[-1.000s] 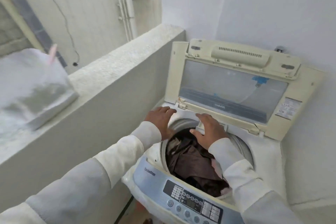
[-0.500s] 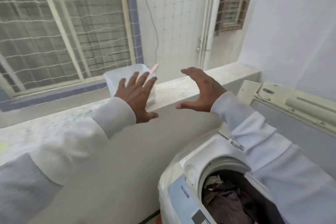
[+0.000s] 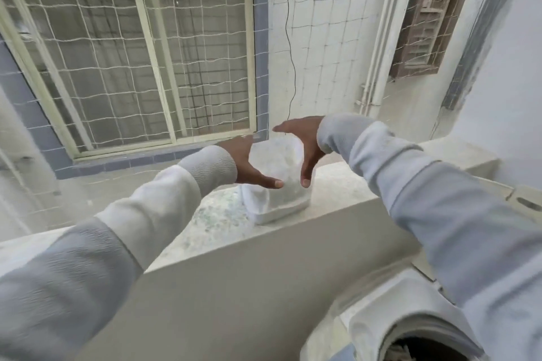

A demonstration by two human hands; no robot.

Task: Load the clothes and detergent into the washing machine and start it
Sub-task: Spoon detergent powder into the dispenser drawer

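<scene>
— Where's the detergent?

— In that translucent tub (image 3: 278, 182) standing on the ledge (image 3: 346, 199) in front of the window (image 3: 132, 58), straight ahead of the person and a little left of the washing machine (image 3: 390, 316).

— Do the hands have it?

— Not that I can tell. The left hand (image 3: 245, 165) and right hand (image 3: 305, 145) are both open, fingers straight, palms facing each other with the tub between them. The thumbs look to be at its near face, but I can't say they press it.

— Which hand is closer?

— About even; each flanks one side. The tub stands upright, taller than wide, so I'd judge a squeeze from both sides and a straight lift would bring it toward the drum (image 3: 416, 346), where some clothing shows.
</scene>
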